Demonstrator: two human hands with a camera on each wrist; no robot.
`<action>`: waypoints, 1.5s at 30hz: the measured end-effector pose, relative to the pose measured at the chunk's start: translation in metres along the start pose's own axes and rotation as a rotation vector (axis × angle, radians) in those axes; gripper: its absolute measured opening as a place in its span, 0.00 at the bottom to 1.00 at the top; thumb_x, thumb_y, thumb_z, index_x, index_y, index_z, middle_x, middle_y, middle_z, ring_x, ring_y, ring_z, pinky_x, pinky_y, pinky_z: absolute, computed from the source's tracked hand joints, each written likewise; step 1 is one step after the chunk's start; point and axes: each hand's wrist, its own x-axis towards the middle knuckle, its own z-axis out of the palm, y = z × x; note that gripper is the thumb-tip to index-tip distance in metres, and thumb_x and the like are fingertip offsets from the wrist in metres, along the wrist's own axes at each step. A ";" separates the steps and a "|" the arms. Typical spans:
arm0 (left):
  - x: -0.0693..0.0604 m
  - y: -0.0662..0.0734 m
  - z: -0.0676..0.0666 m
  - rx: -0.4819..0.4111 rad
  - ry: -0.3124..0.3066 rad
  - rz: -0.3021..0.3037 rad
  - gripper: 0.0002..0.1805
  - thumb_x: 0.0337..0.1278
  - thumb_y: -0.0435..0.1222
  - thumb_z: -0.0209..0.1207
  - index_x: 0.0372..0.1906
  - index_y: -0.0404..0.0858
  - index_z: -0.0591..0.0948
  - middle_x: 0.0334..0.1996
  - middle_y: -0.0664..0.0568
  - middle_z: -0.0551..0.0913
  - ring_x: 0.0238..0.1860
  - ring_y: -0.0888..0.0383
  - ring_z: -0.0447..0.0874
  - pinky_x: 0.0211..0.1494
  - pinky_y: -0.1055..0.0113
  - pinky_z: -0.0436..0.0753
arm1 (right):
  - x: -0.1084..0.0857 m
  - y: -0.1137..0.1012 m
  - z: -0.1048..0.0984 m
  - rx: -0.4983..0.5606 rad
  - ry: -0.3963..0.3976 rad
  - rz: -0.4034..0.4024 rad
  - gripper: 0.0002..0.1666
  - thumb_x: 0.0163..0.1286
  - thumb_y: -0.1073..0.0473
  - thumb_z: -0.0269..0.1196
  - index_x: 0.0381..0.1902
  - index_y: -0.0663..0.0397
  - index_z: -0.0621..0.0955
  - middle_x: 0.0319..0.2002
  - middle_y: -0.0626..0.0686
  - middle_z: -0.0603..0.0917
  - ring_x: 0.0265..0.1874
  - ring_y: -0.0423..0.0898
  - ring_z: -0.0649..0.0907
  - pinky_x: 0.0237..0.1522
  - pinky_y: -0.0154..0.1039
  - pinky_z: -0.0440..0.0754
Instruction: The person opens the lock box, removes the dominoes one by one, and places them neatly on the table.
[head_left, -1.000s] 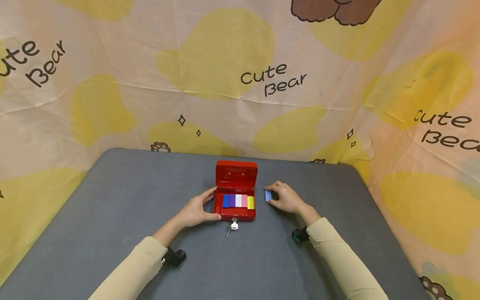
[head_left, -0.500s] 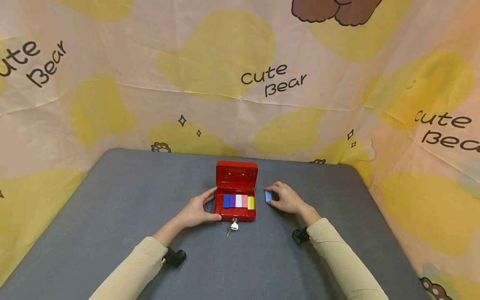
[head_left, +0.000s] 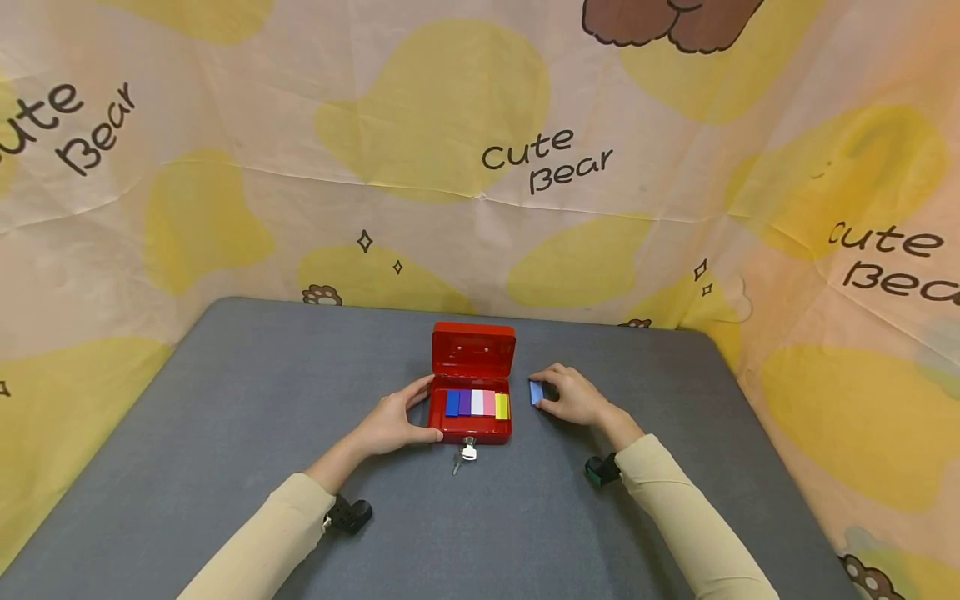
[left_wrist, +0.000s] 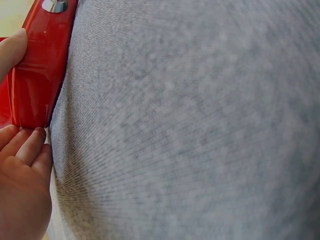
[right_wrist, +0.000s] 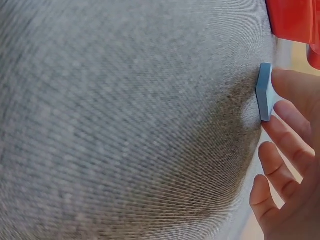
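Observation:
A small red metal cash box (head_left: pixel 472 431) stands on the table with its lid (head_left: pixel 473 350) raised. Inside it, several coloured rectangular blocks (head_left: pixel 477 402) lie side by side: dark blue, purple, white, pink and yellow. My left hand (head_left: pixel 386 423) holds the box's left end, the thumb at the front corner and the fingertips (left_wrist: pixel 36 134) against the side wall. Just right of the box, my right hand (head_left: pixel 573 397) pinches a light blue block (right_wrist: pixel 263 92) by its ends between thumb and forefinger, at the table surface. The other right fingers stay loosely bent.
Keys (head_left: pixel 468 451) hang from the lock at the box's front. The grey table (head_left: pixel 480 525) reaches back to a patterned cloth (head_left: pixel 442 108) that hangs behind and at both sides. Black wrist devices sit at both sleeves.

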 end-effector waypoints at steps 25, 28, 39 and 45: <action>0.002 0.000 -0.001 -0.010 -0.002 0.003 0.50 0.36 0.44 0.72 0.69 0.42 0.60 0.64 0.44 0.68 0.63 0.51 0.68 0.66 0.49 0.62 | 0.001 -0.010 -0.013 0.197 0.115 0.018 0.22 0.61 0.57 0.63 0.54 0.56 0.77 0.48 0.55 0.79 0.42 0.51 0.78 0.43 0.45 0.76; 0.002 0.000 -0.001 -0.016 -0.004 0.006 0.50 0.36 0.44 0.72 0.69 0.42 0.60 0.64 0.44 0.67 0.63 0.51 0.68 0.66 0.49 0.62 | 0.001 -0.013 -0.013 0.214 0.132 0.012 0.22 0.61 0.58 0.64 0.53 0.56 0.78 0.48 0.55 0.80 0.41 0.51 0.78 0.40 0.44 0.76; 0.001 -0.001 -0.001 -0.010 -0.004 0.005 0.50 0.37 0.44 0.72 0.69 0.42 0.60 0.64 0.44 0.67 0.63 0.51 0.68 0.66 0.49 0.62 | 0.007 -0.034 -0.012 0.273 0.162 -0.023 0.21 0.61 0.57 0.64 0.51 0.55 0.79 0.45 0.56 0.80 0.39 0.50 0.77 0.36 0.44 0.78; 0.001 -0.001 -0.001 -0.011 -0.004 0.010 0.50 0.36 0.43 0.72 0.69 0.42 0.60 0.64 0.44 0.67 0.63 0.51 0.69 0.66 0.49 0.62 | 0.009 -0.049 -0.013 0.291 0.139 -0.053 0.18 0.61 0.58 0.63 0.50 0.53 0.78 0.45 0.55 0.80 0.40 0.50 0.78 0.38 0.45 0.78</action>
